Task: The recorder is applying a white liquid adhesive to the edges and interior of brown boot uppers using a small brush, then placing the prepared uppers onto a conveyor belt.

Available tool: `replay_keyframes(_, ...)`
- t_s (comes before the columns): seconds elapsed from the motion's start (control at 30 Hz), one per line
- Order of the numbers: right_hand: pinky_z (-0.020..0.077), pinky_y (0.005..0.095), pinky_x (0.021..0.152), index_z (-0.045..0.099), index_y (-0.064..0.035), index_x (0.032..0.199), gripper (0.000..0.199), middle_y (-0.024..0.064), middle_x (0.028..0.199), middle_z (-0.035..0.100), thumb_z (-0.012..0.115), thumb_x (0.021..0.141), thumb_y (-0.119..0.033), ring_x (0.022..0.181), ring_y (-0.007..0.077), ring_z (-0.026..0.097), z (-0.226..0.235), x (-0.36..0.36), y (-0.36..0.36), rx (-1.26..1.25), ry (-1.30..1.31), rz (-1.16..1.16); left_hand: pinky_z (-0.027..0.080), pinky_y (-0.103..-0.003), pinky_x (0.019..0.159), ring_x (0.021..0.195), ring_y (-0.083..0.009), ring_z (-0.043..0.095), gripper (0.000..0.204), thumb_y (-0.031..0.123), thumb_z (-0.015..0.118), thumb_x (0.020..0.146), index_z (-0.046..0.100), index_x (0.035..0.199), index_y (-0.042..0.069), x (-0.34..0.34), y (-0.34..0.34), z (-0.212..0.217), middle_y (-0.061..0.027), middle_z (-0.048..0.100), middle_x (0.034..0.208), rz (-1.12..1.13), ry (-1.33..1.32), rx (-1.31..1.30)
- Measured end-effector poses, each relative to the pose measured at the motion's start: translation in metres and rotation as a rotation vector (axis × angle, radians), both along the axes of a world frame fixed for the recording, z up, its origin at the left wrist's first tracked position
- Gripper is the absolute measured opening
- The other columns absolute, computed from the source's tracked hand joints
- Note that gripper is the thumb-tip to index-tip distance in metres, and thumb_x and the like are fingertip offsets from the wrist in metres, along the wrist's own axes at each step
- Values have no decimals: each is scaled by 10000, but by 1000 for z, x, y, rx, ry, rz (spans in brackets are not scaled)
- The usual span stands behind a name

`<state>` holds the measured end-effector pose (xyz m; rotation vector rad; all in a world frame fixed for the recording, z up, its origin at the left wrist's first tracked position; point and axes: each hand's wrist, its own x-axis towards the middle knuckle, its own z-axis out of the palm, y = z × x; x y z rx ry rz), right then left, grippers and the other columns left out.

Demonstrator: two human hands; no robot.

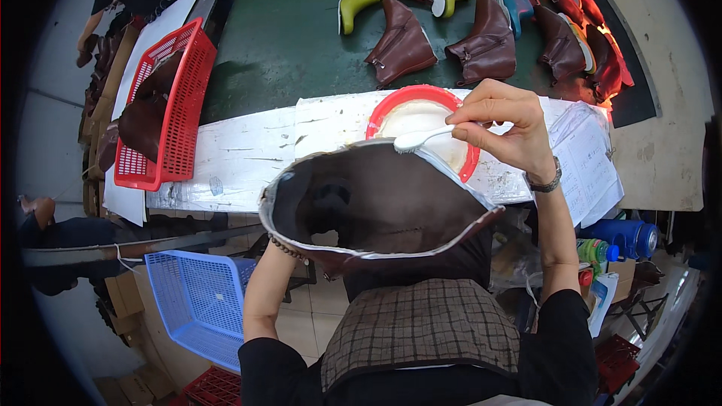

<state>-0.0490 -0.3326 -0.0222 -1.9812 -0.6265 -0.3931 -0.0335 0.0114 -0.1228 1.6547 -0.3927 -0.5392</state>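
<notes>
Brown boot upper [406, 207], its wide mouth turned toward the wearer's eyes, is held up in front of the body at the near side of the white-covered bench [248, 154]; its far edge overlaps the view of a red-rimmed bowl [406, 95] of white paste [417, 117]; the right hand [511, 126] pinches the handle of a white brush [425, 137] between thumb and fingers, with the brush head at that far edge, seemingly touching it; the left forearm [272, 282] runs up behind the upper on its left side, but the left hand itself is hidden, so I cannot tell whether it is spread or gripping; as a judgement, the upper should be light and supple, with leather that flexes at the open mouth and may sag if held from one side only; the pale edge looks possibly wet and would then be slick and easily smeared, so a hold on the outer wall, below the rim, seems best; the brush looks light and rigid, and is best taken by its handle, clear of the bristles.
</notes>
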Motion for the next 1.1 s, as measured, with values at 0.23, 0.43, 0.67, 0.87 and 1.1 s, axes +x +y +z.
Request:
replay_keyframes(0.23, 494, 279, 614, 791, -44, 924, 197, 52, 834, 709, 847, 735, -34, 729, 151, 648, 13, 23, 7, -125, 40, 171, 516, -371, 993, 1127, -236, 662, 471, 168, 736, 811, 661, 1260, 44, -5, 3, 12, -129, 695, 1220, -151, -430, 437)
replay_keyframes(0.43, 477, 292, 561, 780, -68, 881, 128, 41, 804, 693, 828, 764, -82, 676, 168, 646, 13, 47, 35, -120, -135, 293, 424, -425, 1121, 1326, -306, 528, 618, 208, 651, 945, 421, 1472, -19, -5, -14, 48, -186, 529, 1451, -464, -341, 576)
replay_keyframes(0.67, 495, 308, 613, 774, -100, 874, 93, 12, 809, 672, 799, 796, -143, 726, 195, 656, 10, 65, 57, -202, -185, 309, 422, -452, 1125, 1326, -330, 524, 655, 227, 654, 934, 394, 1482, -21, 8, -17, 28, -202, 532, 1437, -321, 135, -201)
replay_keyframes(0.87, 363, 189, 558, 675, 15, 1097, 187, -29, 804, 576, 590, 1023, -135, 630, 28, 474, -46, 39, -40, 300, 154, -500, 420, -476, 1128, 1325, -351, 520, 688, 243, 656, 924, 371, 1490, -23, 62, 45, 22, -216, 534, 1424, -131, 521, -892)
replay_keyframes(1.1, 264, 180, 388, 601, -57, 1064, 195, -52, 689, 495, 500, 1069, -223, 468, -1, 368, -177, -17, -51, 636, 556, -777, 505, -440, 1025, 1165, -290, 618, 485, 217, 676, 905, 509, 1291, -26, 255, 41, -74, -194, 608, 1270, 319, 511, -1037)
